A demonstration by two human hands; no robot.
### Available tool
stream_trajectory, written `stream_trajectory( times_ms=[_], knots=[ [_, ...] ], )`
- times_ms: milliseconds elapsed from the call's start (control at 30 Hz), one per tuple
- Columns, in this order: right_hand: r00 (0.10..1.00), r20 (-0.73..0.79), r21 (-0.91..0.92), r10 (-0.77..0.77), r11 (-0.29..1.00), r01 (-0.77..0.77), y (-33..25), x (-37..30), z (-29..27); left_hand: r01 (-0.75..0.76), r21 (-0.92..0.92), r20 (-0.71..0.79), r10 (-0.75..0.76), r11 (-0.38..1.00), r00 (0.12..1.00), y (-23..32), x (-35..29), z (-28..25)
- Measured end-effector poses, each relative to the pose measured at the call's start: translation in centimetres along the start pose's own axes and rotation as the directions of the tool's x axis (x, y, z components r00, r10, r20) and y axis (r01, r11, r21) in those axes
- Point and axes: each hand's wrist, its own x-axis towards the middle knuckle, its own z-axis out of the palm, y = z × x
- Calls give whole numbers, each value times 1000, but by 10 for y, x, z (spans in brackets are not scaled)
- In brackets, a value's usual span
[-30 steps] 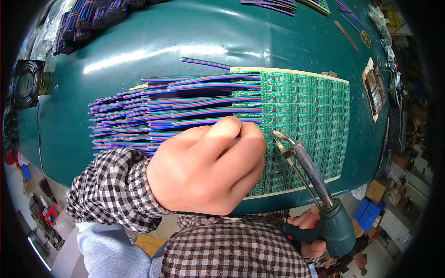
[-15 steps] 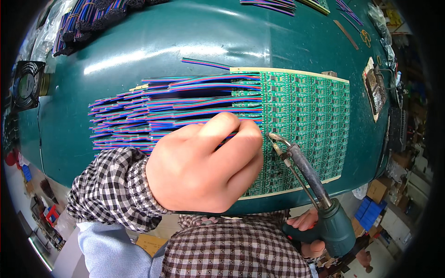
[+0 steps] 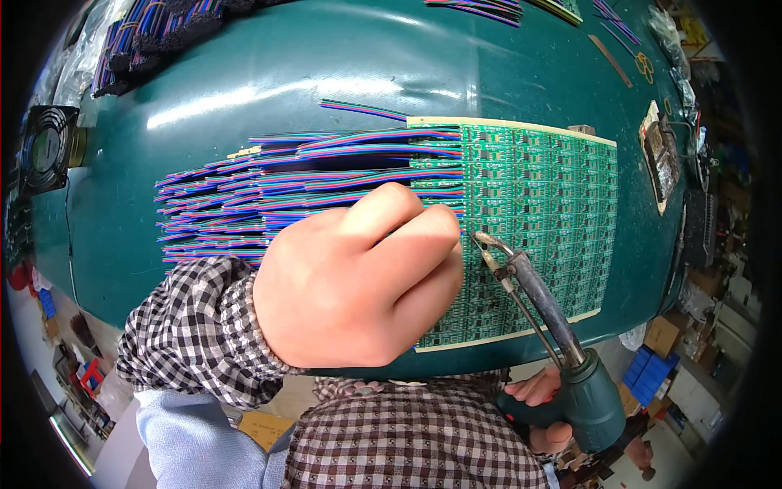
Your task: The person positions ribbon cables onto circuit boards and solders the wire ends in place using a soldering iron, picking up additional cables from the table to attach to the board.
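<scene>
Green circuit panel [image 3: 538, 220] is lying on the table [image 3: 326, 49], wires [image 3: 342, 179] seemingly joining its upper left rows, columns further right lacking any, while my right hand [image 3: 539, 387] is clasping the soldering gun [image 3: 599, 399] and my left hand [image 3: 350, 285] is resting curled, its pinch something I cannot tell from afar

A head-worn fisheye view looks down from close above, taking in most of the green table [image 3: 350, 57].

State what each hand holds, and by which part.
The right hand holds the soldering gun by its green handle. The left hand hides its fingertips, so its hold cannot be told.
</scene>
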Motion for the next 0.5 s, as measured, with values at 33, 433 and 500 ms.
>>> stream_trajectory(
  times_ms=[33, 433, 500],
  knots=[
    [1000, -8, -1, 6, 1000, -6, 0, 0, 0, -4, -4, 3, 4, 1000, 1000, 0, 0, 0],
    [999, -43, -19, 16, 1000, -17, 0, -2, 5, -62, 65, -14, 63, 996, 998, -1, -1, 2],
    [998, -64, -12, 7, 1000, -8, 0, -2, 5, -62, 55, -7, 62, 997, 998, 0, -1, 1]
  ],
)
